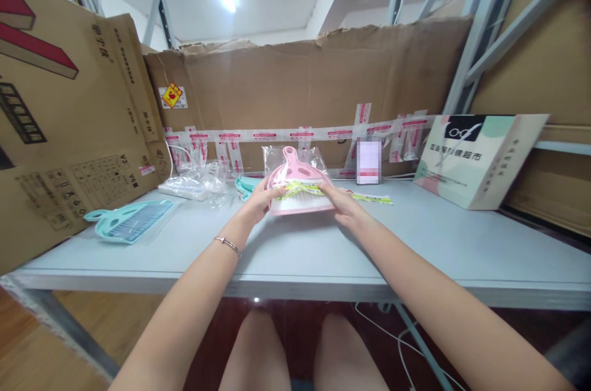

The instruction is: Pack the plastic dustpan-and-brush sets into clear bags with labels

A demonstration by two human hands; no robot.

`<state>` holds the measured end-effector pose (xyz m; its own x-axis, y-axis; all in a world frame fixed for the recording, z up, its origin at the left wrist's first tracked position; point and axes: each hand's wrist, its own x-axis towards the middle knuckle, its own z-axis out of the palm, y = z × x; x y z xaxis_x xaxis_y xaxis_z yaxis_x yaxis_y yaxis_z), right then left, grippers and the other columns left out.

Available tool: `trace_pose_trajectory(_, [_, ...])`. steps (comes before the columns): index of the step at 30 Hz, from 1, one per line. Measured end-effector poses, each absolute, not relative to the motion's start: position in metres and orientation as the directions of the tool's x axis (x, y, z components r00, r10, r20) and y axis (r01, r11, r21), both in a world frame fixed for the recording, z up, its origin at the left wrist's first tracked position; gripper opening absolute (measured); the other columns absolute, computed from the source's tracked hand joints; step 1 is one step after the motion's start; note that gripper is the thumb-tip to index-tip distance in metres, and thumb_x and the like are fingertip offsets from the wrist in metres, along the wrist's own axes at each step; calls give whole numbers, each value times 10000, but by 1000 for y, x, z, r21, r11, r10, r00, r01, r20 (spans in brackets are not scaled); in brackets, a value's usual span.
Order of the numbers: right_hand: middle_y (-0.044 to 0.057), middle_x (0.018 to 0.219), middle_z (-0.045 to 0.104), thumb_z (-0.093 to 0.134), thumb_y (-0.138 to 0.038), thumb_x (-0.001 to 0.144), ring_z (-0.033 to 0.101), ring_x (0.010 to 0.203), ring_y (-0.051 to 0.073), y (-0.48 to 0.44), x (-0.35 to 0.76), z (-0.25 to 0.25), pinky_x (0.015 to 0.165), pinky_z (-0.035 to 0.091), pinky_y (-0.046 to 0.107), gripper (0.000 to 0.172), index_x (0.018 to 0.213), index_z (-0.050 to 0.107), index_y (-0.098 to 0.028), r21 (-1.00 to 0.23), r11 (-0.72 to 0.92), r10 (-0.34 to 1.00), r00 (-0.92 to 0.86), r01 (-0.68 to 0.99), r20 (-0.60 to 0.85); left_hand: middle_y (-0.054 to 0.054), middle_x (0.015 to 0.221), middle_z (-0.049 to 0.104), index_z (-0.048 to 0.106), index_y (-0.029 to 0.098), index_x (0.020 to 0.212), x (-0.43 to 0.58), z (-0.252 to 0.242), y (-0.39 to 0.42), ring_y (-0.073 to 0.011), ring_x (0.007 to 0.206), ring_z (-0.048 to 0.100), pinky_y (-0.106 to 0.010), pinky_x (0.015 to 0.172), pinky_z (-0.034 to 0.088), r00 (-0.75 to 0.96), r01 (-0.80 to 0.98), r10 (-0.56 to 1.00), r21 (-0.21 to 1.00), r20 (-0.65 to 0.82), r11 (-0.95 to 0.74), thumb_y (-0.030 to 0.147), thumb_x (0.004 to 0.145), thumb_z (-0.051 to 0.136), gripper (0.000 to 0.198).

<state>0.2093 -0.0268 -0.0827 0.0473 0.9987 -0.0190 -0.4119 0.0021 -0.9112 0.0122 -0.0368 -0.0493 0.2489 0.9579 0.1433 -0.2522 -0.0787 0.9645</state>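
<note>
A pink dustpan and brush set [298, 173] in a clear plastic bag is held up over the table, handle upward. My left hand [259, 200] grips its left edge, and my right hand [340, 201] grips its right edge. Across its front runs a yellow-green printed strip [300, 188]. Behind my left hand lies a teal dustpan [244, 185], partly hidden. Another teal dustpan with a brush [132, 221] rests in clear plastic at the left of the table. More yellow-green strips [373, 198] lie to the right of my right hand.
Crumpled clear plastic bags [203, 181] lie at the back left of the grey table [305, 255]. A phone-like screen [369, 161] leans at the back. Cardboard boxes [286, 83] line the back and left. A printed box [475, 160] stands at the right.
</note>
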Motion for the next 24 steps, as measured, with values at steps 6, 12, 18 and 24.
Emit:
trace_pose_trajectory(6, [24, 673, 678, 575, -199, 808, 618, 565, 105, -47, 201, -68, 533, 542, 220, 77, 851, 602, -142, -896, -141, 984, 35, -421, -172, -132, 855, 691, 638, 95, 886, 9, -53, -28, -209, 748, 658, -301, 638, 541, 223, -173, 973, 980, -59, 99, 219, 678, 685, 247])
trace_pose_trajectory(12, [90, 837, 699, 500, -83, 829, 668, 763, 126, -62, 210, -52, 714, 568, 219, 142, 933, 595, -106, -820, -192, 972, -222, -539, -82, -99, 993, 676, 656, 132, 931, -9, -37, -38, -166, 932, 631, -235, 810, 526, 401, -224, 916, 970, 0, 98, 175, 723, 657, 212])
trace_pose_trajectory(18, [7, 633, 672, 485, 28, 803, 648, 586, 71, -59, 203, -56, 599, 558, 139, 200, 843, 581, -142, -853, -187, 979, -24, -488, -201, -112, 949, 688, 649, 100, 862, -14, -33, -41, -147, 858, 657, -229, 799, 517, 309, -87, 951, 996, 20, 7, 39, 652, 682, 220])
trace_pose_trajectory(24, [-4, 509, 629, 506, -58, 837, 585, 427, 67, -52, 199, -62, 432, 496, 137, 139, 741, 545, -151, -876, -148, 965, 126, -459, -229, -34, 520, 601, 587, 114, 609, -2, -46, -32, -91, 450, 563, -200, 474, 448, 44, 91, 998, 994, 51, -55, 367, 728, 677, 294])
